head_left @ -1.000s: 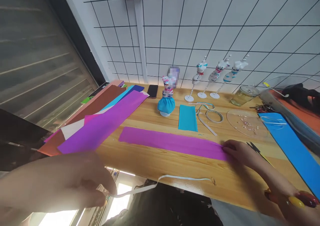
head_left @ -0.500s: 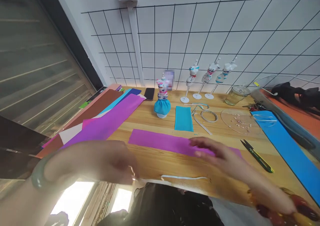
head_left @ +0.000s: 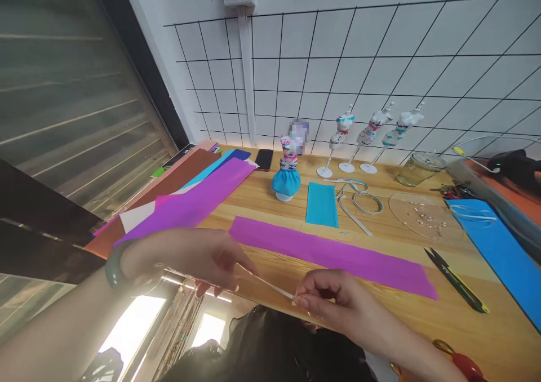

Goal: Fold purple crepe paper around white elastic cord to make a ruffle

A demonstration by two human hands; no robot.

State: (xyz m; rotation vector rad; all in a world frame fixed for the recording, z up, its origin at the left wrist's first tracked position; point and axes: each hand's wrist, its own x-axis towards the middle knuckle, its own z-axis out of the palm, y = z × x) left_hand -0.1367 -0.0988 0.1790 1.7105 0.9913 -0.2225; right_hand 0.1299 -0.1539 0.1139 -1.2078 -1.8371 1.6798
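Note:
A thin white strip is stretched between my hands above the front edge of the table. My right hand pinches its right end between thumb and forefinger. My left hand is curled around its other end; the exact grip is partly hidden by the fingers. Just beyond the hands, a long purple strip of fabric lies flat across the wooden table. Behind it stands a small dress form with a gathered blue skirt, beside a flat blue fabric rectangle.
Coloured sheets are fanned at the left, near a phone. Three bare-stand dress forms and a glass jar stand at the back. Tape rolls, a plate of beads and thread snips lie right.
My right hand has come down and left from over the purple fabric and now pinches the white strip, lifted off the table. My left hand has turned towards it. The view has shifted slightly.

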